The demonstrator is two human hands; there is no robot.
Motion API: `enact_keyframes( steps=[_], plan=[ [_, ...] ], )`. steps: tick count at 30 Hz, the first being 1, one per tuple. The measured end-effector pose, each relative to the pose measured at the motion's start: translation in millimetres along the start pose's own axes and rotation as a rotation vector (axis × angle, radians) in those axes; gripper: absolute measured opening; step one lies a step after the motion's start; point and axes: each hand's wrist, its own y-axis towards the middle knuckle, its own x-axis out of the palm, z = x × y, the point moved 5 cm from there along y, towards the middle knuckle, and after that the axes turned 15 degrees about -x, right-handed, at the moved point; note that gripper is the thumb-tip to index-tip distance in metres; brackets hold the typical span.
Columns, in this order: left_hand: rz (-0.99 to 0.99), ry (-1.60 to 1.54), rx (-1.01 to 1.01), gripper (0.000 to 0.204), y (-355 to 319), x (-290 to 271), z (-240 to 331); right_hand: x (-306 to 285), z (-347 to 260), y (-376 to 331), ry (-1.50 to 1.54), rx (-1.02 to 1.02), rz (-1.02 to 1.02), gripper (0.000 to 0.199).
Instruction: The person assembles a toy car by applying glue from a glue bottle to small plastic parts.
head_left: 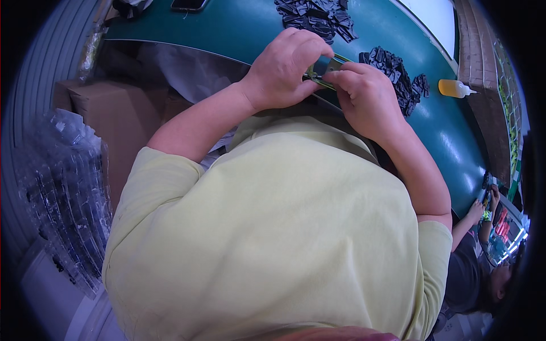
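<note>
Near the top centre of the frame, the left hand (287, 71) and the right hand (368, 99) meet over the near edge of a green surface (239, 33), with a thin green-edged piece (324, 84) between them. The left hand is partly curled, thumb and forefinger parted to grip the piece; the right hand is bunched, its fingertips drawn together on it in what looks like a pinch.

Work on this piece seems under way rather than finished: it is up in both hands, not set down. How much of it is done cannot be told, since the fingers cover a good part of it. At the top of the frame lies one heap of folded black pieces (315, 18); just beside the right hand, toward the upper right, lies a second black heap (392, 74). Both hold many pieces, but nothing shows whether either is finished or waiting. Farther right is a yellow squeeze bottle (451, 88) with a pale nozzle, held by neither hand; whether it stands or lies is unclear.
</note>
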Motion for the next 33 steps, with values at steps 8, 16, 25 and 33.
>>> enact_keyframes(
  steps=[8, 16, 25, 33],
  plan=[
    [-0.079, 0.064, -0.008, 0.016, -1, 1, 6, -8, 5, -5, 0.125, 0.051, -0.018, 0.003],
    [-0.082, 0.110, -0.020, 0.014, 2, 1, 13, 2, 5, -3, -0.096, -0.136, -0.046, 0.010],
    [-0.092, 0.115, -0.010, 0.014, 1, 1, 13, -5, 16, 2, 0.151, -0.072, -0.100, 0.009],
    [-0.101, 0.079, -0.021, 0.017, 0, 2, 10, -5, 20, 3, 0.156, -0.056, -0.167, 0.011]
  ],
)
